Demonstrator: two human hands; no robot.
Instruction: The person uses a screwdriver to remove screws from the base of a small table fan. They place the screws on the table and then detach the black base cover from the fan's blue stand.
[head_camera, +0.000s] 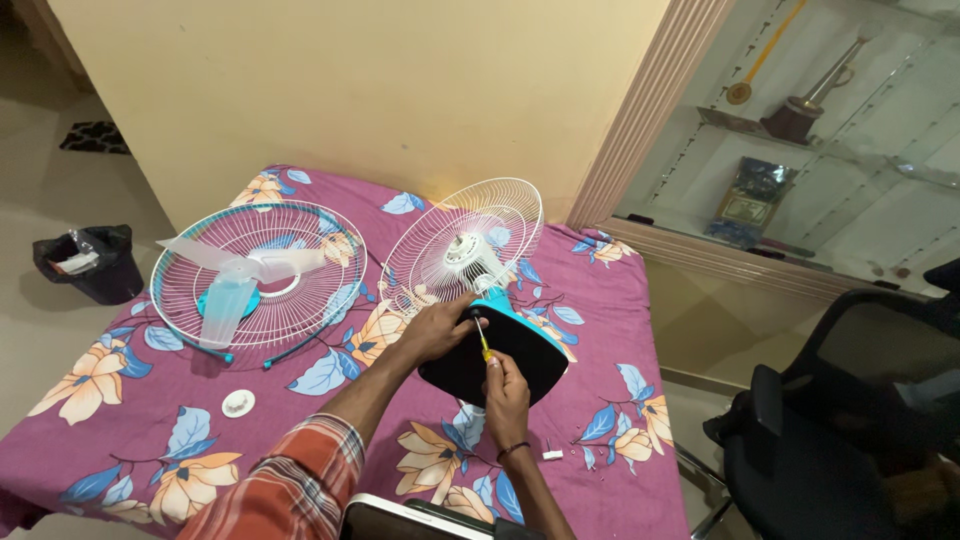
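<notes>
Table fan body (505, 345) lying on its side on the table (120, 440), under a purple flowered cloth; teal shell, broad black underside of the base turned up toward the camera; white rear wire guard (462, 243) still on the motor end, at 11 o'clock from the base. Long axis from 5 o'clock (base) to 11 o'clock (guard), guard face pointing toward the wall. Left hand (437, 328) curled over the teal edge at the base's 10 o'clock, gripping it; right hand (505, 385) closed round a screwdriver (483, 340), yellow handle, shaft running up toward 11 o'clock, tip on the black underside. Front guard (258, 273) flat at 9 o'clock, holding the translucent blade (232, 285) inside its ring. White round cap (238, 403) at 8 o'clock. Black bin (95, 262) on the floor far at 9 o'clock; pale scrap inside, kind unclear.
</notes>
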